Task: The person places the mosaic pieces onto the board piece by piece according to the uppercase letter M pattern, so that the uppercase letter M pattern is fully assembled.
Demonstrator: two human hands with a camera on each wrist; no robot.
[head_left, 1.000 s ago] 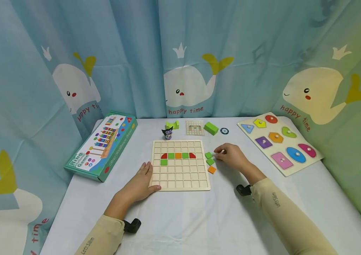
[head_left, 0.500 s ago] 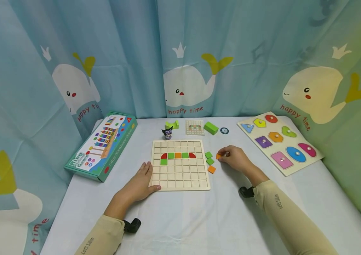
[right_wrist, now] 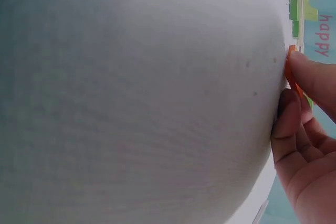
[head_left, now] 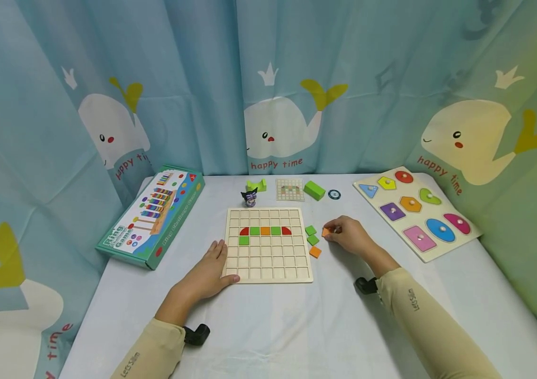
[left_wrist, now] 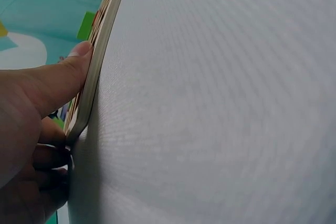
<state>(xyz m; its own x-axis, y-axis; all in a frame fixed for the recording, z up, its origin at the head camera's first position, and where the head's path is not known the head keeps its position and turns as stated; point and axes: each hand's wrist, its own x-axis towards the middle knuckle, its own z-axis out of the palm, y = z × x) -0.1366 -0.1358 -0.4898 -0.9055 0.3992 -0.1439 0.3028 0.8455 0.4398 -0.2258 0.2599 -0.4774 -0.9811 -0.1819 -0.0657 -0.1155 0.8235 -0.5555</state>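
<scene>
The work in hand is filling a square wooden grid board (head_left: pixel 268 245) that lies flat in the middle of the white-covered worktop (head_left: pixel 297 326). The right hand (head_left: pixel 351 235) pinches a small orange square tile (head_left: pixel 326 232) between thumb and fingertips, low over the cloth just off the board's right edge; the right wrist view shows the tile (right_wrist: pixel 290 69) held on edge against the cloth. The left hand (head_left: pixel 209 271) rests at the board's near left corner, thumb laid along its edge and fingers relaxed, steadying it rather than gripping.

On the board one row holds five pieces, a red quarter-round at each end with green, orange and green squares between, and a single green square (head_left: pixel 244 240) sits below the row's left end. Every other cell is bare, so the work looks to be in its early part. Two green tiles (head_left: pixel 311 235) and another orange tile (head_left: pixel 315 252) wait beside the board's right edge. A small pattern card (head_left: pixel 289 189) lies near the far edge.
</scene>
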